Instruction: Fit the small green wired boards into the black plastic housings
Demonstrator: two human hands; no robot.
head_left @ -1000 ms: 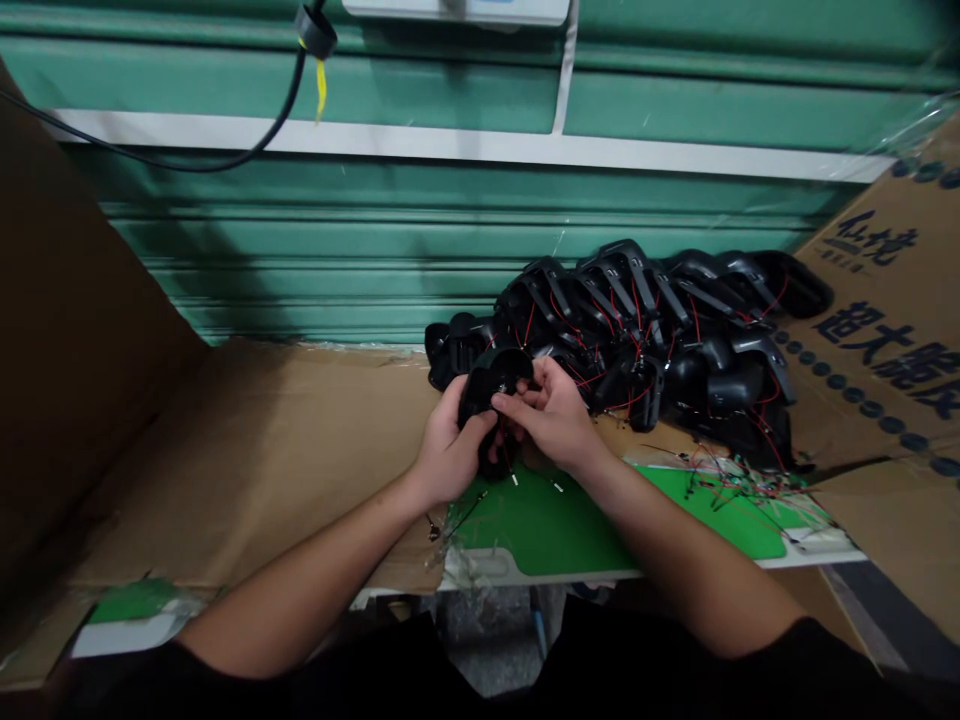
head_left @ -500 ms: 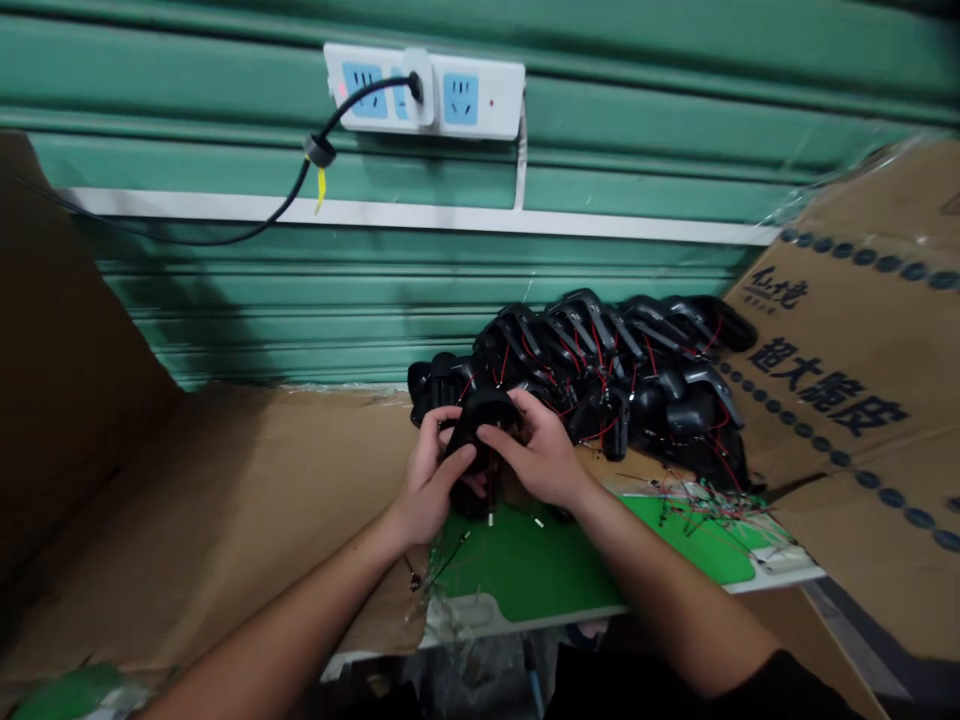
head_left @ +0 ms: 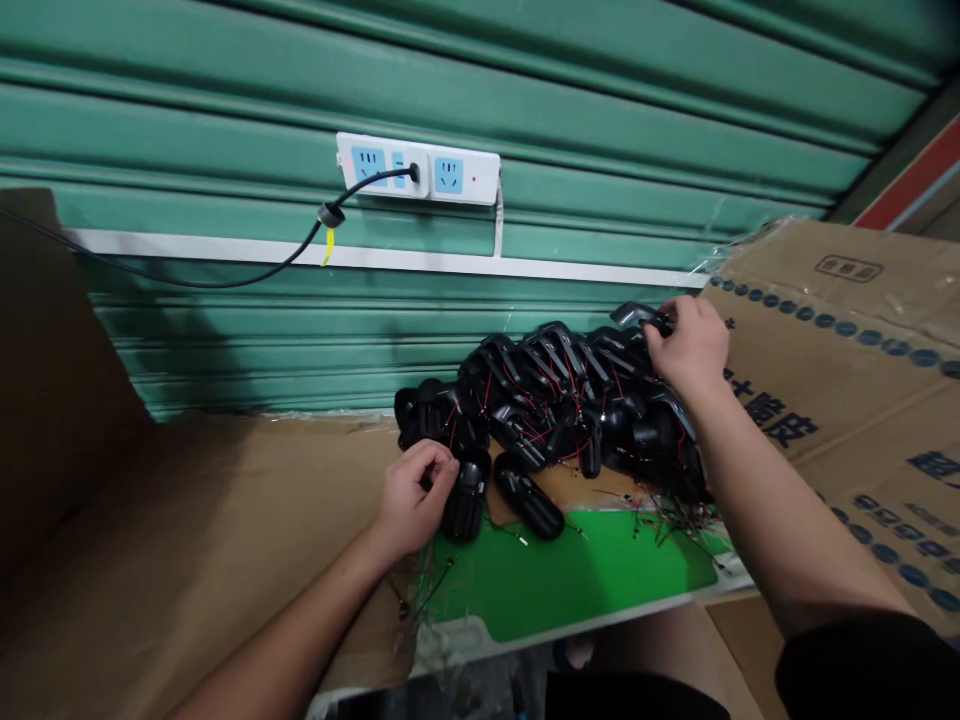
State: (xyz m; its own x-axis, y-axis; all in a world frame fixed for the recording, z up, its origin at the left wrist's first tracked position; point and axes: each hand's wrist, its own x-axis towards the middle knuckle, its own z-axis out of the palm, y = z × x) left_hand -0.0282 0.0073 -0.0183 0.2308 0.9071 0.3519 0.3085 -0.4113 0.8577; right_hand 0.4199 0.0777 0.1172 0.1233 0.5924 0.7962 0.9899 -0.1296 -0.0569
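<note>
My right hand (head_left: 691, 345) is at the far right end of a pile of black plastic housings (head_left: 555, 365). Its fingers are closed on a black angled plastic housing (head_left: 636, 314), whose bent end sticks out to the left. My left hand (head_left: 415, 495) is curled with thumb and fingertips together at the pile's near left. Whatever those fingertips pinch, if anything, is hidden. Right beside them lies a black rounded housing (head_left: 469, 498), and a second black oblong housing (head_left: 531, 497) rests a little to the right. Thin red wires run out of many pieces in the pile.
A green board (head_left: 570, 580) with a pale rim lies in front. Loose thin wires (head_left: 679, 518) are tangled at its right. Cardboard (head_left: 285, 520) spreads to the left, and a printed carton (head_left: 840, 330) stands right. A power strip (head_left: 469, 178) hangs on the green shutter.
The black piece that both hands held is no longer between them. My right hand has moved right and up to the pile's far end; my left hand has shifted slightly left and down.
</note>
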